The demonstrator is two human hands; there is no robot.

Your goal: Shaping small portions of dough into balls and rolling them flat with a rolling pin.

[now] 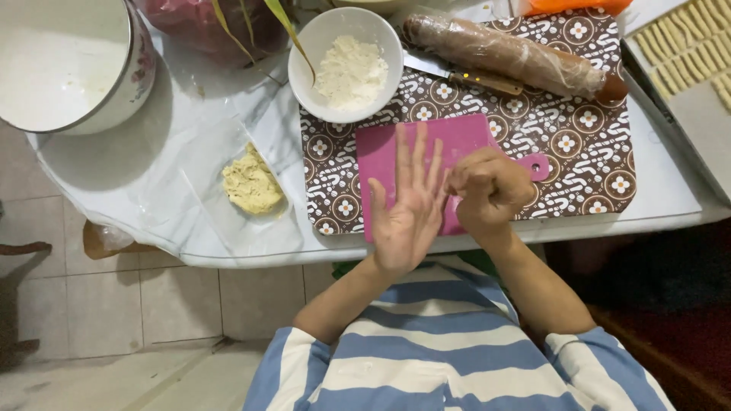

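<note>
- The table (pixel 190 243) carries a patterned mat (pixel 579 164), with a pot (pixel 114 91) at its far left corner.
- A pink board (pixel 426 144) lies on the mat, long axis left to right, handle to your right, directly beneath both hands.
- Your left hand (pixel 407 209) is spread flat, palm up, holding nothing.
- Your right hand (pixel 491 190) is curled, fingertips at the left hand's fingers; whether it pinches anything is hidden.
- The dough (pixel 251 184) sits left of the board, nearer your left hand.

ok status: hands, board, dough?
Left hand open flat, palm up, over pink cutting board. Right hand curled, fingertips at left palm's edge; contents unseen. Dough lump on plastic sheet, apart to the left. Flour bowl behind board.
</note>
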